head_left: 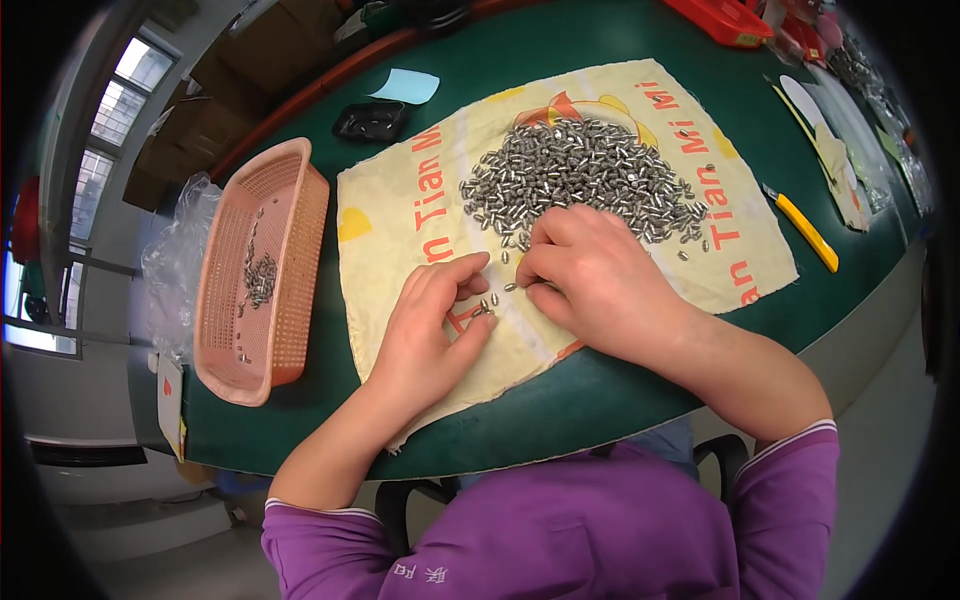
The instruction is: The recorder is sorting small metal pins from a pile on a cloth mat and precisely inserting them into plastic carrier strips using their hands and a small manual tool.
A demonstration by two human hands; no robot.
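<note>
A large heap of small, shiny, barrel-shaped metal pieces (580,175) lies on a pale yellow printed cloth (390,225). My left hand (435,315) rests on the cloth in front of the heap, half curled, with thumb and index finger apart. A few loose metal pieces (494,299) lie by its thumb tip. Just to the right, my right hand (595,275) is at the heap's near edge, its fingers bent together. One metal piece (511,287) shows at its thumb and index fingertips. The undersides of both hands are hidden.
A pink plastic basket (307,290) with some metal pieces inside stands left of the cloth, beside clear plastic bags (180,265). Behind are a small black tray (368,122) and a light blue paper (408,86). A yellow utility knife (807,232) lies right on the green table (520,418).
</note>
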